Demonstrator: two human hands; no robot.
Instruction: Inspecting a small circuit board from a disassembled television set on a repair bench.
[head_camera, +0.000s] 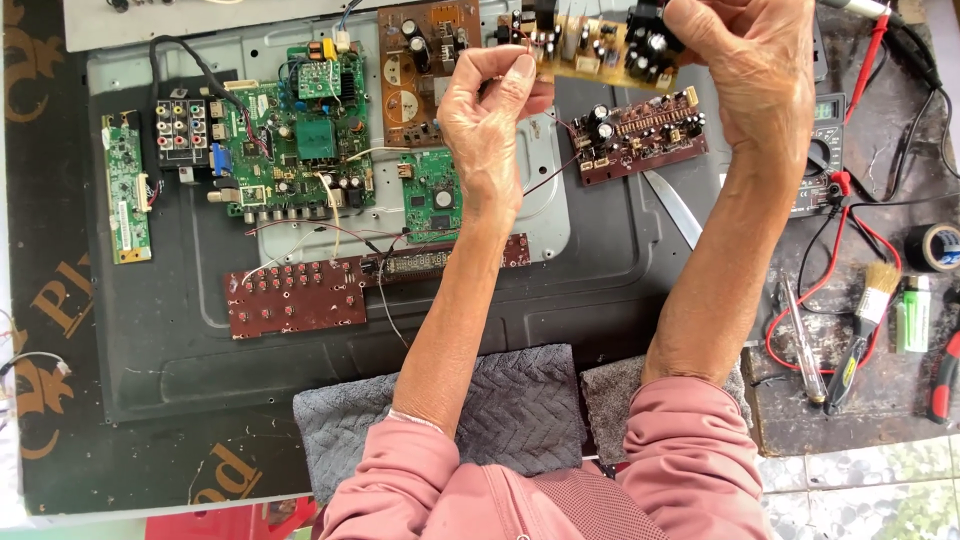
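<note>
Left hand: top middle of the frame, lifted up. The fingers are curled in and the tips pinch a thin wire right beside the tan board.
Right hand: top right of the middle. The fingers are closed tight around the right end of the tan board.
Tan board: at the very top of the frame, held up in the air between both hands. It has many small black and silver parts on it.
Wire: thin and dark. It runs from the left hand down toward the dark red board.
Dark red board: just under the tan board, lying on the panel.
Panel: big, dark grey and flat. It fills the middle of the frame.
Green board: upper left, on the panel, with many plugs.
Button board: long and red-brown, left of the middle.
Towel: grey, bottom middle, under the arms.
Brush: right side, near red wires and a roll of tape.
</note>
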